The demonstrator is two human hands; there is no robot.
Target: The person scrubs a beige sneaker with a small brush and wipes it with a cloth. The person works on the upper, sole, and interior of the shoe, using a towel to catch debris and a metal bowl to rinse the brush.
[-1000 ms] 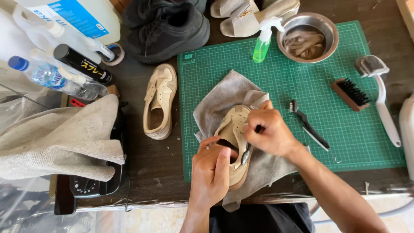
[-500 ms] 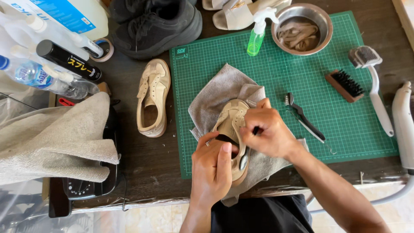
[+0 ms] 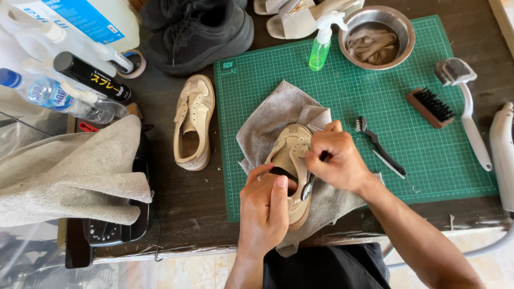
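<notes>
Left of centre, a spare beige leather shoe (image 3: 194, 124) lies on the dark wooden table (image 3: 182, 206), untouched since a second ago; lower centre, left hand (image 3: 263, 211) still clamped on the heel of the beige shoe being cleaned (image 3: 289, 160), atop the grey cloth (image 3: 278, 109); right hand (image 3: 334, 160) pinched shut on a thin dark-handled tool (image 3: 308, 188), barely shifted; scrubbing appears mid-course; far right, green cutting mat (image 3: 455, 160).

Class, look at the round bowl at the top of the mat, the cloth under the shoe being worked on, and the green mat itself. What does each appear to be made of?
Bowl: likely stainless steel, with a shiny grey reflective rim.
Cloth: soft grey fabric, probably microfibre or terry; it folds and looks nappy.
Mat: seemingly matte rubbery plastic, flat, with a printed grid.
</notes>
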